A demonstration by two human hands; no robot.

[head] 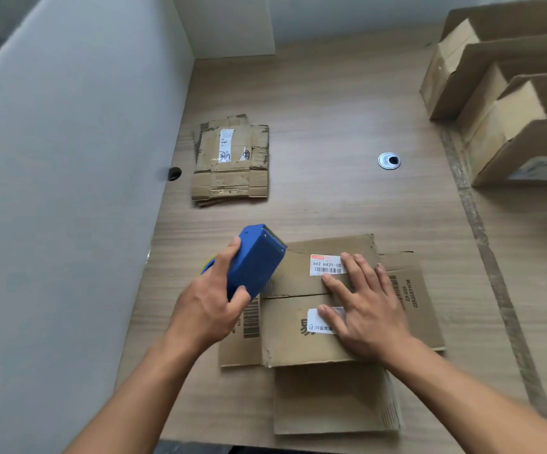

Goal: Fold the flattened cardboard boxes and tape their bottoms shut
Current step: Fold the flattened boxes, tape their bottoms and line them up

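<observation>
A folded cardboard box [298, 339] stands bottom-up on the wooden table [331, 109] in front of me, its two bottom flaps closed and meeting along a seam. My right hand [360, 309] presses flat on both flaps, fingers spread across the seam and two white labels. My left hand [213, 303] grips a blue tape dispenser [255, 260], held at the box's left end over the seam. A stack of flattened cardboard boxes [231, 160] lies farther back on the table.
Several folded open boxes [494, 93] stand at the right edge of the table. A round metal cable grommet [389, 160] sits in the tabletop. A grey partition wall [69, 191] runs along the left side.
</observation>
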